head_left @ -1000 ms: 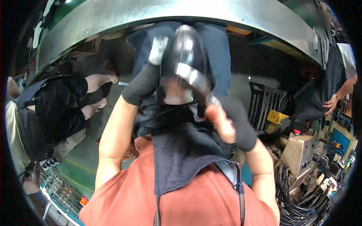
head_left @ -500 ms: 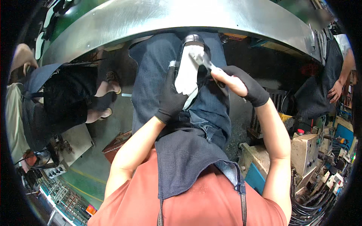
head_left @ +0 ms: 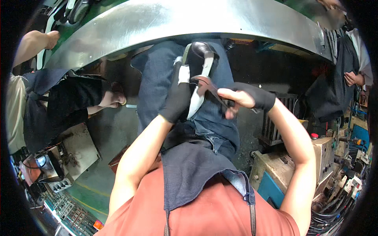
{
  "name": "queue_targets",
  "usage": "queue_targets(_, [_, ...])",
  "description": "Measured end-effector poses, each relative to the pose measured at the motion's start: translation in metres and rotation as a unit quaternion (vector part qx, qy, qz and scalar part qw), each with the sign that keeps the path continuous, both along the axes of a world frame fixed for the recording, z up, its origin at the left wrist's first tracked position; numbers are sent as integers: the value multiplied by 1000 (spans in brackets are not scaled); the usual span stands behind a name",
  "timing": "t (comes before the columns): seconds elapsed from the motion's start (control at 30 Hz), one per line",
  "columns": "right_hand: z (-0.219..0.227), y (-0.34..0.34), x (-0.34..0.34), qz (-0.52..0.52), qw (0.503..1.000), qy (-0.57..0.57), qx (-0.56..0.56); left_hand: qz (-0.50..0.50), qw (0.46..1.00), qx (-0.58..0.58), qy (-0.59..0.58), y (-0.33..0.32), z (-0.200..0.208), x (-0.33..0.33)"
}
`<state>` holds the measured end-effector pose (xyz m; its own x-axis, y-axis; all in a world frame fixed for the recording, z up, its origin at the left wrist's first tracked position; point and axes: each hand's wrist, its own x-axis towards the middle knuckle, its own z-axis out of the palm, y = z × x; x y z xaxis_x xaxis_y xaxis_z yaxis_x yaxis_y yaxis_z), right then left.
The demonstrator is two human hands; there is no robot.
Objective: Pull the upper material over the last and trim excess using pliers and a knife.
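A black shoe (head_left: 204, 50) with a shiny toe lies on my lap, with pale material along its upturned underside. My left hand (head_left: 178, 92), in a black fingerless glove with white tape on the digits, is wrapped round the shoe's left side. In my gloved right hand (head_left: 246, 97) is a pincers-like metal hand tool (head_left: 205, 83), smeared by motion. The tool's head is over the middle of the shoe; whether it touches is hard to tell. Just below the head, a white strip (head_left: 195, 103) shows at the shoe's near end.
A curved metal worktable (head_left: 189, 17) crosses in front of my knees. Co-workers sit at my left (head_left: 59, 102) and right (head_left: 334, 86). A machine box (head_left: 271, 173) with a red button and cables stands near my right elbow. More shoes (head_left: 78, 11) sit at the far left.
The tool has moved nearer to me along the shoe, away from the toe. More of the black toe shows, and the shoe's pale underside appears turned. The left co-worker's arm has reached forward.
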<state>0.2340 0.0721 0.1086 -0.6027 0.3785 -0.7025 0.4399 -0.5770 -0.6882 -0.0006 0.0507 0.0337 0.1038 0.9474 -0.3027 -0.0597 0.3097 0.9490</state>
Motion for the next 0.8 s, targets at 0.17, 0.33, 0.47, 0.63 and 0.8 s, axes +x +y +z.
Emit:
queue_targets(0.17, [53, 32, 15, 248, 856, -218, 398, 4, 912, 223, 343, 1, 7, 3])
queue_targets(0.33, [102, 8, -44, 116, 799, -77, 584, -74, 739, 401, 536, 2, -14, -28])
queue_targets(0.47, [11, -25, -44, 8, 811, 119, 572, -129, 904, 184, 364, -36, -32, -27])
queue_targets(0.63, [-20, -58, -12, 8, 937, -118, 328, 33, 986, -82, -144, -103, 5, -31])
queue_targets(0.8, [-27, -66, -3, -33, 963, -139, 229, 64, 995, -66, -31, -74, -54, -26])
